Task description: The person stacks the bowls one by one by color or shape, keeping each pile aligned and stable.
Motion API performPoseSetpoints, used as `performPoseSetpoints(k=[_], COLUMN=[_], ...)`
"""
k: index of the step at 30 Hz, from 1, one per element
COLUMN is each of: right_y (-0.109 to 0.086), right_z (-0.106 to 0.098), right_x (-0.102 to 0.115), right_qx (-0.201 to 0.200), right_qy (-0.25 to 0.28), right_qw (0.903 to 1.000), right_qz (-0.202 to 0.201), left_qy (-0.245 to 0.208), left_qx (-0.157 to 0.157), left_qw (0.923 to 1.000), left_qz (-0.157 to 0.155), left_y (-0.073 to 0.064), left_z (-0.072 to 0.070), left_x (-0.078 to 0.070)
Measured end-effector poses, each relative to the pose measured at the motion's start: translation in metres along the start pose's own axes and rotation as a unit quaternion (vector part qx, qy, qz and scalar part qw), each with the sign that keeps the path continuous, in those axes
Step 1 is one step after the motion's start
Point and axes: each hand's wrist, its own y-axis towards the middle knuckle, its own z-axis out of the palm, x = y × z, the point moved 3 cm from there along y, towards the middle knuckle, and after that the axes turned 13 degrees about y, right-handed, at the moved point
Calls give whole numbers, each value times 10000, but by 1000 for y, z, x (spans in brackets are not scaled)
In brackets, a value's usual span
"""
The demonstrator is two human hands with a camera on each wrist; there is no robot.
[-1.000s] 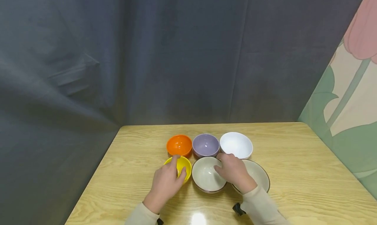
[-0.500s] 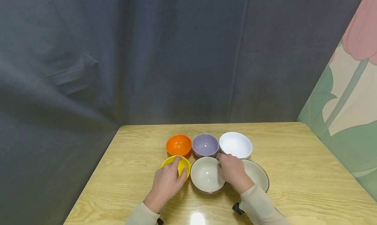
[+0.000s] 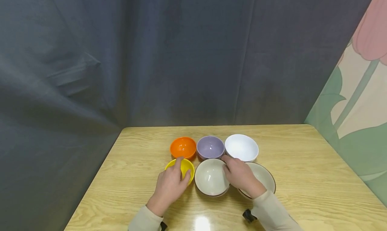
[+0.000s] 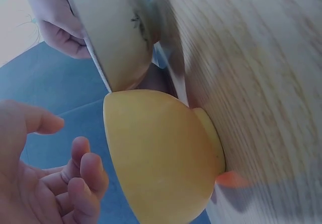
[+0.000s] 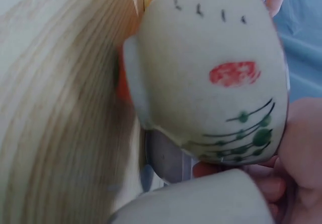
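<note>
The left hand is poised over the round, glossy yellow bowl, thumb and fingers apart, clear of its rim. The right hand pinches the right rim of the round, ceramic-looking cream bowl with painted red and green marks, between the yellow bowl and a dark-rimmed, grey-cream round bowl. Behind these 3, glossy round orange, purple and white bowls line the pale wooden table.

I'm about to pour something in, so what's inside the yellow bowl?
Inside the yellow bowl, the head view shows only bare yellow surface. The left hand blocks the near-left part, so anything there can't be seen.
</note>
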Motion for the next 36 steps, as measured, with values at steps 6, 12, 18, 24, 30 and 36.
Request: performPoseSetpoints(k=[6,12,18,24,30,36], right_y=[-2,-4,-5,-5,-7,-9], right_z=[-2,-7,-11,-14,-16,-15], right_x=[6,13,11,11,12,11], right_qx=[-45,-48,-130,-122,-171,-214], right_qy=[332,478,488,444,486,524], right_qw=[9992,9983,9978,9979,9978,9975], right_qz=[-221,-340,-437,-457,-414,-422], left_qy=[-60,-93,-109,-310,-428,-527], left_qx=[-105,-85,-148,76,241,461], left_qw=[9999,9999,9998,9995,9988,9973], left_qz=[-25,-46,31,-20,61,216], left_y=[-2,-3,-3,-6,-6,-8], left_z=[-1,-3,-6,-6,-4,-3], left_x=[2,4,5,2,0,-2])
